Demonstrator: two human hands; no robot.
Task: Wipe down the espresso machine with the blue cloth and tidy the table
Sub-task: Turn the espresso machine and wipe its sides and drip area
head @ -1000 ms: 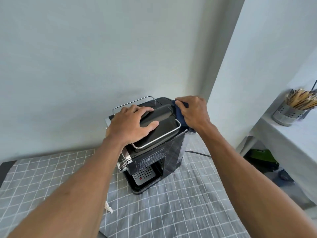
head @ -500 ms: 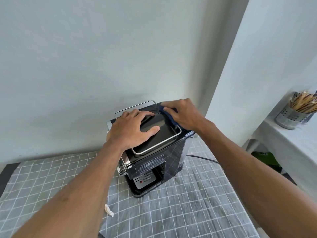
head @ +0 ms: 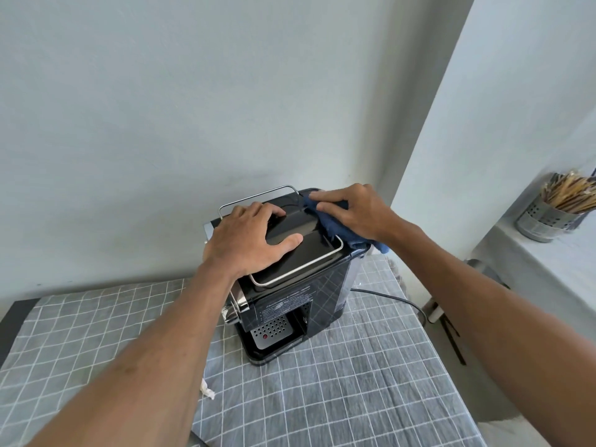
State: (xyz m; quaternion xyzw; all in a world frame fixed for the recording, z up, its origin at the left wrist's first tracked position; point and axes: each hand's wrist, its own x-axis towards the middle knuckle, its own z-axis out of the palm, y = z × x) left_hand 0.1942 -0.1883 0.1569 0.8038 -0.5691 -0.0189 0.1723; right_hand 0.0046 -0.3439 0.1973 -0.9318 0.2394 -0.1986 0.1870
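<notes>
A black espresso machine (head: 290, 301) with a chrome rail around its top stands on the table near the wall. My left hand (head: 248, 240) lies flat on the machine's glossy top, fingers spread, holding nothing. My right hand (head: 358, 211) presses the dark blue cloth (head: 332, 229) onto the machine's top right rear edge; part of the cloth hangs over the right side.
A grey checked tablecloth (head: 338, 398) covers the table. A small white scrap (head: 206, 390) lies on it beside my left forearm. The machine's black cable (head: 387, 296) runs off to the right. A metal holder of sticks (head: 545, 217) stands on a ledge at right.
My right hand has slid the cloth back along the machine's right top edge toward the rear corner. The left hand has stayed on top.
</notes>
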